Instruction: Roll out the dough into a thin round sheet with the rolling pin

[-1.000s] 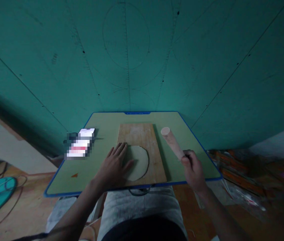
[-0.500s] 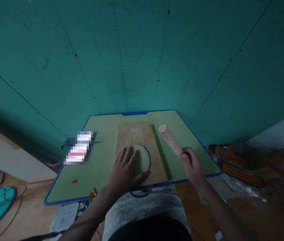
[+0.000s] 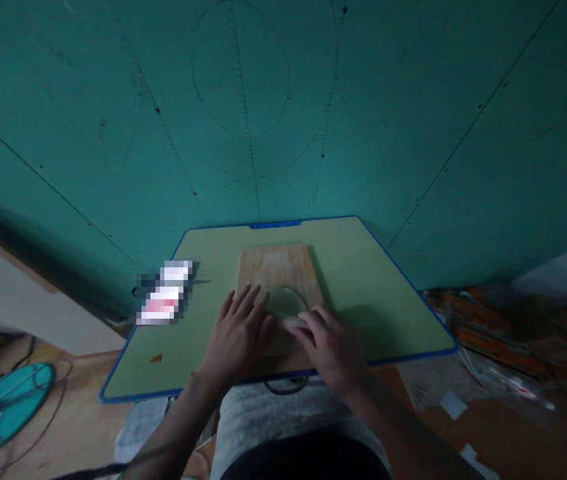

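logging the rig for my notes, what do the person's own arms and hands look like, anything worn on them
Both the left hand and the right hand are bare: no gloves, rings or watch can be made out in the dim light. The forearms are bare too, with no sleeves, straps or cables as far as the picture shows. All fingers look plain and unmarked.

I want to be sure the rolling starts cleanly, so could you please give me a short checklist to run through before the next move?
1. Dough disc lies on the wooden board: ok.
2. Rolling pin lies across the near part of the disc, under both hands: ok.
3. Left hand and right hand press flat, fingers spread, neither one closed around the pin: ok.
4. Board sits fully on the green table, near its front edge: ok.
5. Phone lies to the left, apart from board and hands: ok.
6. Even thickness of the disc: cannot tell, the picture is dim and the hands cover part of it.
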